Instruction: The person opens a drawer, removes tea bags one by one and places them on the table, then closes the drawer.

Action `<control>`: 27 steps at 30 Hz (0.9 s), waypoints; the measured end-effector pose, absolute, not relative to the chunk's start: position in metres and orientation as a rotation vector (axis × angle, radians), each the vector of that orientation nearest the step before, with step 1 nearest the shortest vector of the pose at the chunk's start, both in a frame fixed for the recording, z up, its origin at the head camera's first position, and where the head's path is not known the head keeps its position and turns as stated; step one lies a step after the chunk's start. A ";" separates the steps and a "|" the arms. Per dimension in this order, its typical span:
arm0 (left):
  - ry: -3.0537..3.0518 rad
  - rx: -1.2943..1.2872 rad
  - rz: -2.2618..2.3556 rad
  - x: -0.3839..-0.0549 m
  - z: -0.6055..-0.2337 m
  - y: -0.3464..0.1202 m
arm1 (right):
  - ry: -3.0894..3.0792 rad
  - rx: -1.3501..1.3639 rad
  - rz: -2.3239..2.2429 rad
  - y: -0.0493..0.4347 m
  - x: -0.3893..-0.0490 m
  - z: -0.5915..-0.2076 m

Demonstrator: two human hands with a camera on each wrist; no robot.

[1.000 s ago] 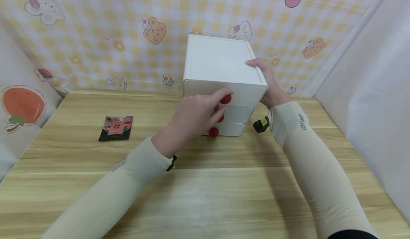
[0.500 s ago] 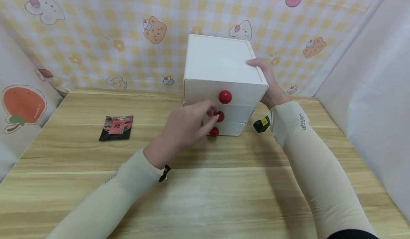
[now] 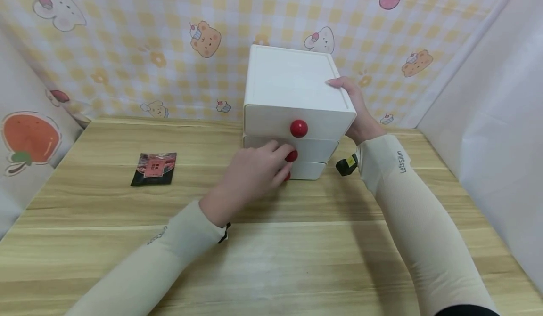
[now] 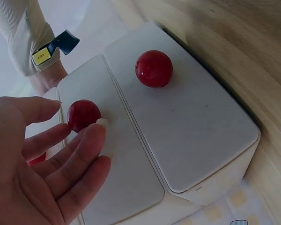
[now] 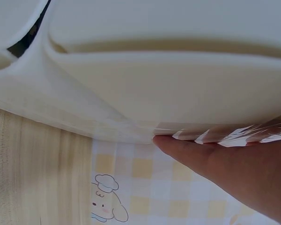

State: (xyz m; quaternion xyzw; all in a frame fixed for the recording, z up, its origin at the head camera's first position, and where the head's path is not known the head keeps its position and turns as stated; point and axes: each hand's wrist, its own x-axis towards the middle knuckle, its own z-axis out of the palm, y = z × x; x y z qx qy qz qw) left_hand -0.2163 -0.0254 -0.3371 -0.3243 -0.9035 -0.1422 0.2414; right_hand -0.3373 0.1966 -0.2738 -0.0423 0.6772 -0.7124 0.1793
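A white three-drawer box [image 3: 297, 78] stands at the back middle of the table, its drawers closed. Each front bears a round red knob; the top one [image 3: 299, 128] is fully visible. My left hand [image 3: 250, 172] reaches the middle knob [image 3: 292, 156], loosely bent fingers around it. In the left wrist view, a gap shows between the thumb and that middle knob [image 4: 84, 115], while fingertips overlap its edge. The bottom knob [image 4: 153, 69] is mostly hidden in the head view. My right hand [image 3: 358, 109] steadies the box's right side, thumb on top and fingers [image 5: 187, 149] along the side.
A small dark packet [image 3: 154, 169] with a pink label lies on the wooden table [image 3: 271, 259], left of the box. A yellow-checked cloth [image 3: 161, 33] hangs behind, with pale sheets on both sides.
My left hand has gone down from the top knob to the middle one, drawing back briefly between them. The right hand and the box stay in place.
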 end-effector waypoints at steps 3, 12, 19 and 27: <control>-2.480 -0.886 -0.383 -0.217 -0.337 -0.023 | 1.930 -0.116 -2.008 0.196 -0.337 -0.273; -2.661 -0.870 -0.457 -0.225 -0.329 -0.016 | 1.942 -0.133 -1.999 0.196 -0.337 -0.273; -2.822 -0.872 -0.451 -0.231 -0.326 -0.011 | 1.944 -0.106 -2.006 0.196 -0.336 -0.273; -2.820 -0.872 -0.485 -0.232 -0.330 -0.006 | 1.940 -0.095 -2.006 0.194 -0.335 -0.273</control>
